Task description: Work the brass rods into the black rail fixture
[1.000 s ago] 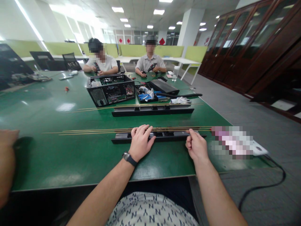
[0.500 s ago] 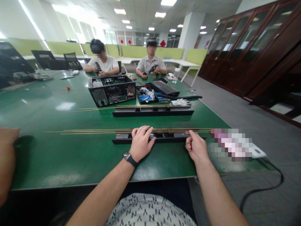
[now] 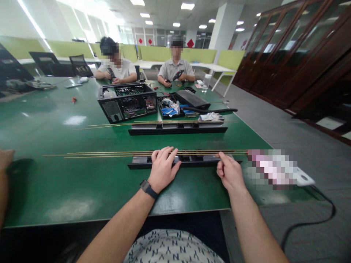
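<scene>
In the head view my left hand [image 3: 164, 164] lies palm down with fingers spread across several thin brass-coloured rods [image 3: 98, 155] and a long black rail [image 3: 189, 163]. It wears a dark wristwatch [image 3: 148, 188]. My right hand [image 3: 229, 171] is at the rail's right end. Its index finger reaches to the rods and the other fingers are curled; whether they hold something is hidden. The rods run left to right along the rail's far side, sticking out well past its left end. Their right ends meet a pixelated pinkish patch.
Beyond lie a second black rail [image 3: 175, 129] with thin rods, an open computer case [image 3: 127, 104], a box with blue-white gloves [image 3: 171, 109] and another glove [image 3: 211, 117]. A white power strip [image 3: 305, 178] trails a cable. Two people sit opposite; another person's arm [image 3: 4, 171] enters left.
The view has shifted slightly. Both hands keep their places on the rods and rail. The other person's arm at the left edge has drawn further out of view.
</scene>
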Available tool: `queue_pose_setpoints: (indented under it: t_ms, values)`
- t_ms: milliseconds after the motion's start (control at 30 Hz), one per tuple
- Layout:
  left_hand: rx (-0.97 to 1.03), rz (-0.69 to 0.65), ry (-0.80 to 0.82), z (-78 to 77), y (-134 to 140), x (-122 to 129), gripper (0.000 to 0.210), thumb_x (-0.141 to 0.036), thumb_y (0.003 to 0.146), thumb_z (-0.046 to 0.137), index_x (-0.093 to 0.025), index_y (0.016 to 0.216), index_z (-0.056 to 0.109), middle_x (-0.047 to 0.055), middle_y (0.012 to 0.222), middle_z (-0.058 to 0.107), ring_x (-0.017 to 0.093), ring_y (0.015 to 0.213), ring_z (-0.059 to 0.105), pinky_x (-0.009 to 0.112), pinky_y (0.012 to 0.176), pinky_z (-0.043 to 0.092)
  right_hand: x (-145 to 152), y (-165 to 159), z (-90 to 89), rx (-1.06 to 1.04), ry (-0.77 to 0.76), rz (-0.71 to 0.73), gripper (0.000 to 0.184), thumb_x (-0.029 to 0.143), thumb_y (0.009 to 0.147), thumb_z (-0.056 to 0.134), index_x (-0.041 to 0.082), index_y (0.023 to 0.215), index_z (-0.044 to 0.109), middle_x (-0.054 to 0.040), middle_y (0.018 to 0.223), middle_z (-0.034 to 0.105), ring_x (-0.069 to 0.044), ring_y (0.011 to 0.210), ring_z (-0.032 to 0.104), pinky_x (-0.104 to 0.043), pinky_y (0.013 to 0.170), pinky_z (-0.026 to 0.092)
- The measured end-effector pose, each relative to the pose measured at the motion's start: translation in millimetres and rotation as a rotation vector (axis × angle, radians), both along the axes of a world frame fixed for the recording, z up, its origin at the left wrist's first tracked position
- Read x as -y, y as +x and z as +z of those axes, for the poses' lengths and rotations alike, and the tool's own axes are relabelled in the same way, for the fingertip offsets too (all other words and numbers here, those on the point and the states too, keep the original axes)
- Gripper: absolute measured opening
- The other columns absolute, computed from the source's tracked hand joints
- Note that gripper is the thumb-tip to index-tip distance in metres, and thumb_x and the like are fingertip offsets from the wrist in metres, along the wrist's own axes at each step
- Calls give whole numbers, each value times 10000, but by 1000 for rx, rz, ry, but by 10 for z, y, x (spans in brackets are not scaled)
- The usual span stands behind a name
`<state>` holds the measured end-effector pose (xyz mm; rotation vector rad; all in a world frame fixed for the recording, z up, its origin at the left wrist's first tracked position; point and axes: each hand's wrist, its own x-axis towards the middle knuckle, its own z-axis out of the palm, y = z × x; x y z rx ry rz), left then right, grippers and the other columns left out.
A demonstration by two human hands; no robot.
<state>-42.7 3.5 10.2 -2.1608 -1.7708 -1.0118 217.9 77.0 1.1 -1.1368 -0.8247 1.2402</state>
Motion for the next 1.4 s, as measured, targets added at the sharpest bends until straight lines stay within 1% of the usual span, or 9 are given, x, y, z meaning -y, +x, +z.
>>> queue_pose_setpoints:
  t_ms: [167, 400, 733, 1000, 1200, 1400]
  values:
    - [2, 1, -9, 18, 2, 3, 403, -367, 991, 598, -250, 1377, 583, 121, 1388, 639, 297, 1341, 539, 505, 1103, 329, 4, 8, 8, -26, 1, -57, 379, 505, 760, 839, 169, 851, 691, 67, 445, 495, -58, 290, 338, -163, 263, 218]
    - [7, 8, -15, 25, 4, -3, 411, -369, 979, 617, -268, 1376, 595, 115, 1387, 644, 308, 1339, 548, 506, 1094, 346, 43, -1, 11, 38, -14, -11, 452, 565, 759, 828, 151, 892, 704, 49, 451, 523, -62, 290, 364, -166, 270, 227]
    - [9, 12, -38, 55, 12, -1, 401, -374, 985, 613, -260, 1369, 597, 110, 1393, 642, 299, 1340, 550, 493, 1098, 343, 56, -8, 3, 75, -11, -14, 462, 590, 779, 805, 161, 906, 692, 54, 458, 524, -58, 298, 368, -158, 275, 231]
    - [8, 12, -59, 49, 0, -15, 414, -372, 982, 618, -271, 1383, 588, 107, 1400, 640, 294, 1339, 552, 501, 1101, 343, 76, -27, 23, 93, -23, -29, 413, 563, 816, 780, 168, 893, 688, 52, 456, 522, -61, 300, 364, -169, 288, 225]
    - [6, 22, -68, 58, 4, -19, 427, -359, 974, 626, -285, 1393, 589, 106, 1385, 650, 299, 1328, 562, 501, 1095, 354, 84, -42, 38, 103, -40, -37, 402, 563, 814, 777, 180, 880, 674, 53, 455, 526, -64, 302, 365, -178, 295, 233]
    - [-6, 24, -68, 59, 12, -21, 409, -359, 990, 604, -269, 1389, 586, 99, 1396, 649, 284, 1327, 568, 487, 1107, 334, 95, -47, 17, 125, -24, -42, 399, 567, 833, 760, 183, 889, 665, 58, 452, 528, -67, 310, 371, -179, 307, 251]
